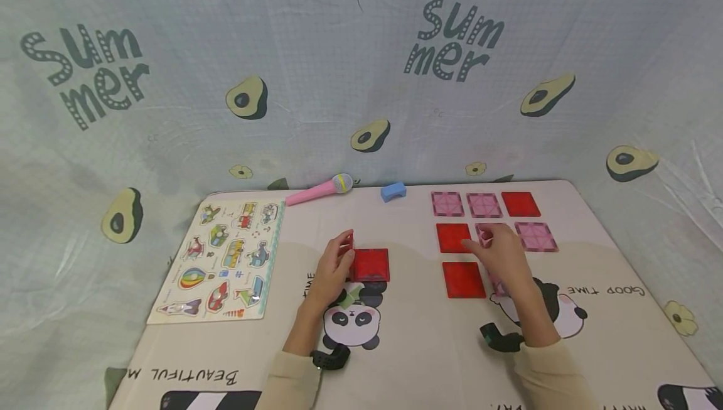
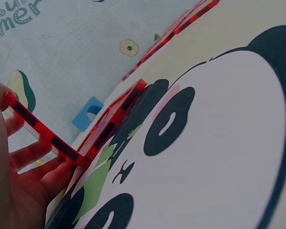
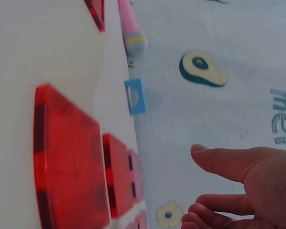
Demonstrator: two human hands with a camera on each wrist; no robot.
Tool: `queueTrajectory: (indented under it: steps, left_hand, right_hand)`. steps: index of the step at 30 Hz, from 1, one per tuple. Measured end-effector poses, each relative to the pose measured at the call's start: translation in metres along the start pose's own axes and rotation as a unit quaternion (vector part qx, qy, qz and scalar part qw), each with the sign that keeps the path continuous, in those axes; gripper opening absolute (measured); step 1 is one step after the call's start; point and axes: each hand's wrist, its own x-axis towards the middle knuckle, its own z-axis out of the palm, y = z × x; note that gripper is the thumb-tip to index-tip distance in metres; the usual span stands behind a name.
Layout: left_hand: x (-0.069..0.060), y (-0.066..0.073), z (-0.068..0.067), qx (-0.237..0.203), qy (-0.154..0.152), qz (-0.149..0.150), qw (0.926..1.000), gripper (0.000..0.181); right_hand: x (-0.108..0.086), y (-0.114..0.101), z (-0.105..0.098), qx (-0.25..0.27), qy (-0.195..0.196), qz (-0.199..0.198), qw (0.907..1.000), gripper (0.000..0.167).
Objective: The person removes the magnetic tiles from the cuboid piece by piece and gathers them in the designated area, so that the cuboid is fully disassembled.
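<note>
My left hand holds a red square magnetic tile tilted up on its edge. Its lower edge meets the left side of a flat red magnetic tile, and together they form a V in the left wrist view. Over on the right, my right hand hovers above rows of tiles, thumb apart from the fingers, with nothing between them. Near its thumb lies a red tile. Another red tile lies closer to me. Pink tiles sit around and partly hidden beneath this hand.
At the table's back edge lie a pink toy microphone and a blue arch block. A picture board of vehicles covers the left side. Behind the table hangs a printed cloth.
</note>
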Motion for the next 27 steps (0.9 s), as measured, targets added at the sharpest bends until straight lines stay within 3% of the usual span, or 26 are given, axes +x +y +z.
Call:
queueTrajectory:
  steps: [14, 21, 27]
  left_hand:
    - [-0.001, 0.0, 0.0, 0.0, 0.003, -0.001, 1.0, 0.052]
    - [-0.001, 0.0, 0.0, 0.0, 0.001, -0.001, 1.0, 0.052]
    - [0.0, -0.002, 0.0, -0.004, -0.001, 0.0, 1.0, 0.051]
  right_hand:
    - [0.016, -0.048, 0.033, 0.008, -0.052, -0.027, 0.9983, 0.066]
    - [0.019, -0.06, 0.053, 0.057, -0.079, -0.056, 0.9937, 0.067]
    - [0.021, -0.066, 0.069, 0.07, -0.094, -0.07, 0.9907, 0.069]
